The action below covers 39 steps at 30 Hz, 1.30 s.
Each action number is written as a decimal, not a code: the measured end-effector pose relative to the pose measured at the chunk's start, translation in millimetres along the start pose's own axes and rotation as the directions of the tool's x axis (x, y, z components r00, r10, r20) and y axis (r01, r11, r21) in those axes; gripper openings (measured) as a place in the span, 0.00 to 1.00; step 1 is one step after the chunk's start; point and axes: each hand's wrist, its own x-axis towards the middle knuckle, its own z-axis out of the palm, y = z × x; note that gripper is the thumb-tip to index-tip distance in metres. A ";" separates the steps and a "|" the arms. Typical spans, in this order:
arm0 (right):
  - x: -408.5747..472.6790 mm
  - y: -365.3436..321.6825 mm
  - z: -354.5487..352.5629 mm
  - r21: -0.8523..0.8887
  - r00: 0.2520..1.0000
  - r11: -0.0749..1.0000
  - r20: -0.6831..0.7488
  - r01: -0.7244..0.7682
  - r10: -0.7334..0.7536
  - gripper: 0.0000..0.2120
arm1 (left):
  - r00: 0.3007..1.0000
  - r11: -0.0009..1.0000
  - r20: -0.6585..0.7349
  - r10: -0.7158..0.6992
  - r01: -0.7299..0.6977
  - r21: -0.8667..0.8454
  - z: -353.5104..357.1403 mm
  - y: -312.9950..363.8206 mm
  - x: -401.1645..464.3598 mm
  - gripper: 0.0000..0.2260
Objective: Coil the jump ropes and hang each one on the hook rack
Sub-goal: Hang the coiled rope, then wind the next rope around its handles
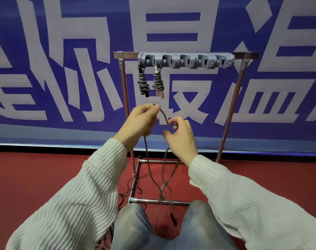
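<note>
Pinching a grey rope between them, the left hand and right hand grasp it before the rack; its slack hangs to the floor, two coiled ropes already hooked

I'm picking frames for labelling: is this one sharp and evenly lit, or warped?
Head view: even light, no glare; wide-angle bend bows the rack and banner edges; hands and rope slightly soft; hung coils clear.
</note>
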 end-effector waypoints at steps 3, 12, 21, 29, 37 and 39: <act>-14.2 1.2 0.4 0.090 1.000 0.996 0.016 0.001 -0.003 0.19 | 0.997 0.998 -0.065 -0.029 0.025 -0.058 -5.7 1.9 1.9 0.18; -39.5 18.0 8.8 -0.190 0.997 0.980 0.043 -0.058 0.067 0.24 | 0.998 0.995 -0.048 -0.048 0.044 -0.088 10.6 1.0 -6.1 0.17; -15.2 31.2 21.1 0.071 0.959 0.981 0.233 -0.181 0.160 0.08 | 0.997 0.975 -0.050 -0.059 0.046 -0.219 -8.4 -2.7 -6.2 0.18; 2.0 25.9 34.6 0.121 0.835 0.992 0.549 -0.035 -0.037 0.30 | 0.986 0.962 0.111 -0.122 0.145 -0.233 -27.1 -6.3 -11.2 0.17; 15.5 33.5 31.4 0.083 0.882 0.979 0.454 -0.184 0.127 0.16 | 0.983 0.906 -0.101 -0.152 0.098 -0.412 -67.6 -13.0 -13.0 0.16; 30.7 61.4 14.0 0.118 0.886 0.921 0.340 -0.372 0.315 0.15 | 0.954 0.834 -0.216 -0.208 0.058 -0.549 -101.5 -30.2 -12.4 0.17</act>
